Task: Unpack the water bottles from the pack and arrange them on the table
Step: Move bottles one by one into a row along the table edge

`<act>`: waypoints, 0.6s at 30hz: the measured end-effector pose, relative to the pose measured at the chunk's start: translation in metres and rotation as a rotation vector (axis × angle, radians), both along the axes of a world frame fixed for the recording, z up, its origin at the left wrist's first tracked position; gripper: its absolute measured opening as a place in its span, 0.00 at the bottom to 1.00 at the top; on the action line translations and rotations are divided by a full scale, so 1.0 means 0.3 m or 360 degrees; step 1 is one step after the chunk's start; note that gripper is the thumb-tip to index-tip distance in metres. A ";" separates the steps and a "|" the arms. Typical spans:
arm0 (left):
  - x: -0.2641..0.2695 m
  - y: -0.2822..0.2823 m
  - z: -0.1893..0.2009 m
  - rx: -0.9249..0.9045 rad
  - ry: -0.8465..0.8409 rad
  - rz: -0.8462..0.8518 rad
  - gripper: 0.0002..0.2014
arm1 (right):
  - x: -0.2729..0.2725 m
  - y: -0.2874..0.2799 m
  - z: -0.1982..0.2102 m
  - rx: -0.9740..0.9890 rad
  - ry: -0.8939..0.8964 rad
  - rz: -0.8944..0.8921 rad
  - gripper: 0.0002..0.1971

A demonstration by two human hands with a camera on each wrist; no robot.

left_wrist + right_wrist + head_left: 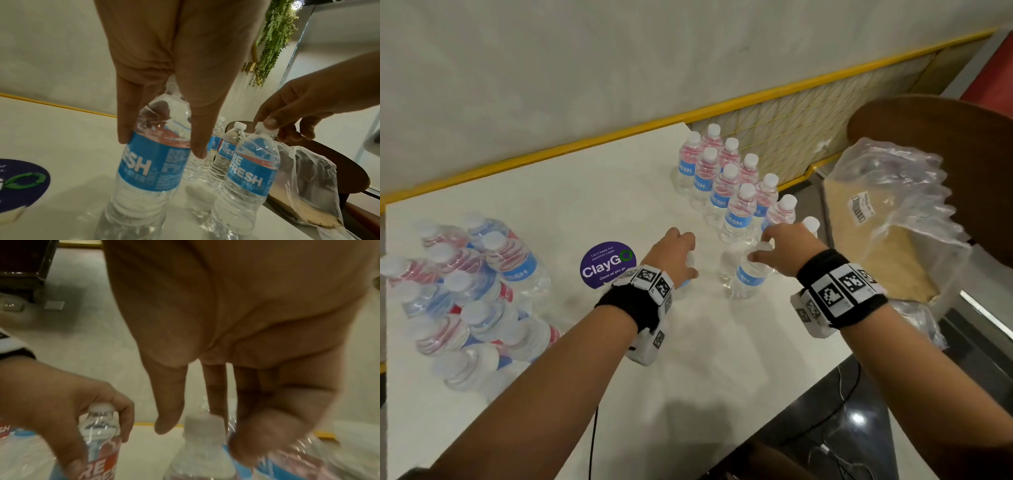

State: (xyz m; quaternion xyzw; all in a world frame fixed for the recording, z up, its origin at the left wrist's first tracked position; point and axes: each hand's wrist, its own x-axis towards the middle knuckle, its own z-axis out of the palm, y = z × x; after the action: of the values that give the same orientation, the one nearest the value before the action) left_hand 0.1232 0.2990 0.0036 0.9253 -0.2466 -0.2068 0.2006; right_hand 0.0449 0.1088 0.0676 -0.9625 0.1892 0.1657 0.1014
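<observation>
Two clear water bottles with blue labels stand side by side on the white table [619, 359]. My left hand [686, 263] comes down over the left bottle [152, 164], and its thumb and fingers [123, 129] are curled round the bottle's shoulder. My right hand [760, 248] pinches the white cap of the right bottle [748, 274]; the left wrist view shows the thumb on that cap [261, 128]. Behind them, several bottles [729, 181] stand upright in rows. At the table's left, several more bottles [465, 291] lie clustered in their pack.
A round purple sticker [607, 263] lies on the table left of my left hand. An empty plastic wrap with a cardboard tray [893, 219] rests on a brown chair [945, 126] to the right. The table's right edge runs close by my right wrist.
</observation>
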 end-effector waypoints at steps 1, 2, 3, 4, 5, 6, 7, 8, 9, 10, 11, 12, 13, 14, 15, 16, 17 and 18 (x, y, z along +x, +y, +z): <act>0.001 -0.007 0.002 -0.0005 -0.0008 -0.0002 0.23 | 0.001 0.000 -0.006 0.0029 -0.0010 -0.0006 0.23; 0.002 -0.013 0.004 -0.0007 -0.0016 0.0000 0.23 | 0.008 -0.002 -0.010 0.0039 -0.0030 -0.0006 0.22; 0.002 -0.019 0.004 -0.0007 -0.0023 -0.0001 0.23 | 0.016 -0.002 -0.011 0.0032 -0.0056 -0.0006 0.21; 0.002 -0.023 0.004 -0.0005 -0.0028 -0.0001 0.23 | 0.025 -0.001 -0.009 0.0021 -0.0078 -0.0005 0.19; 0.002 -0.026 0.004 -0.0005 -0.0030 -0.0002 0.23 | 0.033 -0.001 -0.005 0.0014 -0.0107 -0.0004 0.19; 0.001 -0.027 0.004 -0.0008 -0.0030 0.0000 0.23 | 0.044 -0.003 -0.004 0.0012 -0.0144 -0.0007 0.19; 0.000 -0.026 0.003 -0.0015 -0.0030 0.0008 0.23 | 0.055 -0.008 -0.004 0.0015 -0.0185 -0.0014 0.19; -0.002 -0.023 0.001 -0.0023 -0.0030 0.0016 0.23 | 0.067 -0.014 -0.006 0.0016 -0.0204 -0.0029 0.19; -0.003 -0.020 0.001 -0.0031 -0.0033 0.0023 0.23 | 0.079 -0.018 -0.011 0.0012 -0.0217 -0.0039 0.19; -0.006 -0.018 0.000 -0.0035 -0.0036 0.0025 0.22 | 0.089 -0.022 -0.017 0.0009 -0.0232 -0.0048 0.19; -0.008 -0.018 -0.001 -0.0036 -0.0039 0.0025 0.22 | 0.097 -0.024 -0.023 0.0006 -0.0255 -0.0065 0.19; -0.009 -0.018 -0.002 -0.0034 -0.0041 0.0022 0.23 | 0.105 -0.028 -0.031 0.0015 -0.0283 -0.0100 0.18; -0.009 -0.020 -0.002 -0.0033 -0.0043 0.0017 0.23 | 0.112 -0.031 -0.036 0.0031 -0.0316 -0.0139 0.18; -0.008 -0.021 -0.002 -0.0028 -0.0045 0.0011 0.23 | 0.120 -0.033 -0.040 0.0044 -0.0332 -0.0179 0.17; -0.007 -0.022 -0.001 -0.0024 -0.0047 0.0007 0.23 | 0.128 -0.036 -0.042 0.0042 -0.0329 -0.0205 0.17; -0.006 -0.022 0.000 -0.0018 -0.0047 0.0005 0.23 | 0.137 -0.038 -0.043 0.0032 -0.0313 -0.0224 0.17; -0.005 -0.022 0.000 -0.0017 -0.0047 0.0004 0.24 | 0.145 -0.042 -0.044 0.0023 -0.0297 -0.0240 0.18; -0.004 -0.021 0.000 -0.0017 -0.0047 0.0007 0.24 | 0.154 -0.046 -0.043 0.0018 -0.0289 -0.0251 0.18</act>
State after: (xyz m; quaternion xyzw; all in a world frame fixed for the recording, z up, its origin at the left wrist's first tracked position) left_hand 0.1220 0.2926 0.0037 0.9277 -0.2485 -0.1915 0.2022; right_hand 0.0909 0.0948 0.0546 -0.9551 0.2536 0.0703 0.1362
